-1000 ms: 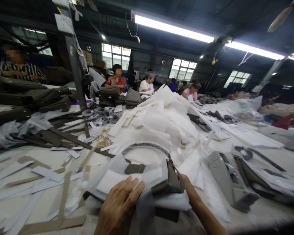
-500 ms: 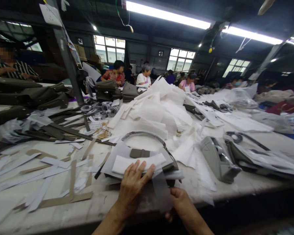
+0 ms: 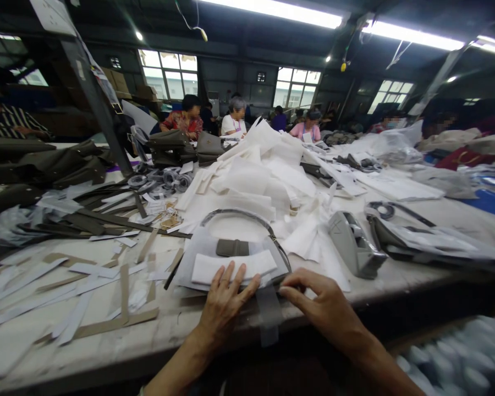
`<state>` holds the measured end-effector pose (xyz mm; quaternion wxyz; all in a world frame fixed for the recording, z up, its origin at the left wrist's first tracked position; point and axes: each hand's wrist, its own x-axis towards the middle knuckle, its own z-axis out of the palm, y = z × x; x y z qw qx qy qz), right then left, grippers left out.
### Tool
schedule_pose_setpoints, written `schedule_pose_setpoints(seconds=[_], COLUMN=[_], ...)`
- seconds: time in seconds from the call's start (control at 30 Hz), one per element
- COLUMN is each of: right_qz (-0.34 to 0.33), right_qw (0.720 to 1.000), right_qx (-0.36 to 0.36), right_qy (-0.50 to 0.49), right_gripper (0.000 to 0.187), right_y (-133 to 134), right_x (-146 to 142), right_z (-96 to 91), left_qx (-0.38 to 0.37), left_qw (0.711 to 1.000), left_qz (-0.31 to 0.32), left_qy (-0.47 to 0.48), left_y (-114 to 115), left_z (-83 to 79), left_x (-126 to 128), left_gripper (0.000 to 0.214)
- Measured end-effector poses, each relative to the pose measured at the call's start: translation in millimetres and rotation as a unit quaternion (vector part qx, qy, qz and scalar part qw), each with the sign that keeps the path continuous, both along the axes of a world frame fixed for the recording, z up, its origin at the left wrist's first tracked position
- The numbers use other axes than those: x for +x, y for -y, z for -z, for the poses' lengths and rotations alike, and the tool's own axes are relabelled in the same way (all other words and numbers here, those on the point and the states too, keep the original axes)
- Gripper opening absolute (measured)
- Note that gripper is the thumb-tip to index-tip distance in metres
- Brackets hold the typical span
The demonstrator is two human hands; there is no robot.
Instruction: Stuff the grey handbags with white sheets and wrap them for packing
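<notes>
An olive-grey handbag lies at the table's front edge, wrapped partly in translucent white sheet, its covered handle arching away from me. Across its lower part rests a folded white padding strip. My left hand lies on the padding's lower edge with fingers spread. At the bag's lower right corner, my right hand has thumb and forefinger pinched together; what is between them is too small to make out. Between the hands a translucent strip hangs from the bag over the table edge.
A grey tape dispenser stands to the right, with another dark bag beyond it. Behind rises a heap of white sheets. Paper and brown strips litter the left side. Several people sit across the tables.
My right hand has risen from below the table edge to the bag's lower right corner, leaving the translucent strip hanging. My left hand stays on the padding. The view has shifted slightly.
</notes>
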<state>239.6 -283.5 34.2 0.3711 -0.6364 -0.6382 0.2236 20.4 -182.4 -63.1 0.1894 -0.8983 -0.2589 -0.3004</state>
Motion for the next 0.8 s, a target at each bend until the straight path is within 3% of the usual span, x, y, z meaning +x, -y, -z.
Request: schedule_pose_setpoints(seconds=[0.07,0.1,0.23,0.33,0.47,0.57,0.67,0.8], right_qz=[-0.052,-0.081,-0.125,-0.113,-0.096,-0.084,-0.083,-0.073], right_qw=[0.984,0.972,0.945,0.941,0.940,0.941,0.942,0.941], right_qx=[0.127,0.158,0.201,0.228,0.248,0.257,0.265,0.285], right_qy=[0.110,0.154,0.224,0.222,0.214,0.202,0.191,0.165], right_gripper=[0.014,0.022,0.050,0.054,0.051,0.045,0.041,0.028], right_y=[-21,-30,-47,-45,-42,-44,-47,-37], right_x=[-3,-4,-1,3,1,-2,-3,0], right_z=[7.1,16.9,65.2,83.1,85.0,84.4,81.4,67.6], left_qx=[0.005,0.005,-0.008,-0.030,-0.078,-0.175,-0.268,-0.255], left_qw=[1.000,1.000,0.999,0.994,0.983,0.960,0.942,0.950], left_qz=[0.000,0.000,-0.004,-0.003,0.081,0.173,0.190,0.180], left_qy=[-0.002,-0.005,-0.049,-0.101,-0.142,-0.133,-0.073,-0.011], left_y=[-1,-1,2,3,-9,-21,-26,-22], left_z=[1.9,2.9,-0.5,-15.3,-40.2,-49.8,-47.9,-35.3], left_x=[-1,-1,-3,0,13,23,26,23], left_gripper=[0.051,0.050,0.051,0.049,0.035,0.028,0.022,0.028])
